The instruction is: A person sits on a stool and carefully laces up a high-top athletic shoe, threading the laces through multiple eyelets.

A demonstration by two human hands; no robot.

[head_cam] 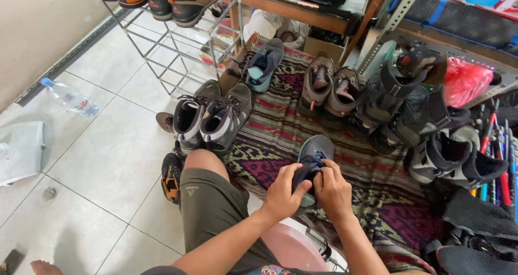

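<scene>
Both hands on one shoe. Left hand (283,193) grips the heel end of a grey-blue sneaker (313,155), fingers curled over its collar; right hand (333,191) clasps the same end from the other side, fingers bent round the opening and touching the left-hand fingers. The sneaker's toe points away from the fingertips, sole down on a patterned woven rug (280,129).

Beyond the toe, further from the fingers: a pair of brown-grey low shoes (329,90), and left of them a second grey-blue sneaker (264,64) lying apart. Left of the left-hand fingers, past the bent knee, a pair of grey hiking boots (208,118). Right of the right-hand fingers, a cluster of dark boots (431,129). A metal shoe rack (178,43) stands far up-left; a plastic water bottle (69,97) lies on the tiles.
</scene>
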